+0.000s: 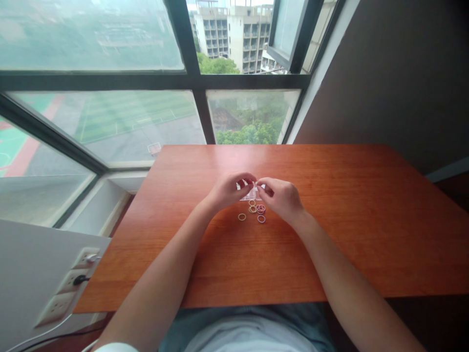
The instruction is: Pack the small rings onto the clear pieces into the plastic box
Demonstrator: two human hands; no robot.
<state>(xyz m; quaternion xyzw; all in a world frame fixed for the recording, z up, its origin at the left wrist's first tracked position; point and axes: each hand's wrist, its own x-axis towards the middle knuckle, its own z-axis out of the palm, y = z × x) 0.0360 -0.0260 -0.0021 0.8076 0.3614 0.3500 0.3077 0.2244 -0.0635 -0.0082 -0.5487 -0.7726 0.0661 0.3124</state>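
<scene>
My left hand (231,189) and my right hand (282,196) meet over the middle of the table, both pinching, fingertips almost touching. Whatever lies between the fingertips is too small to make out. Under and behind the fingers is a clear plastic tray or box (251,194), partly hidden by both hands. On the near side of it lie several small rings like hair ties: yellowish ones (252,209), a pinkish red cluster (260,209) and a pale purple one (261,222). A single yellowish ring (242,220) rests apart, to the left.
The brown wooden table (351,220) reaches up to large windows (252,110) at the back. A dark wall (395,73) stands to the right. Low on the left wall are power sockets (69,282) with plugs and cables.
</scene>
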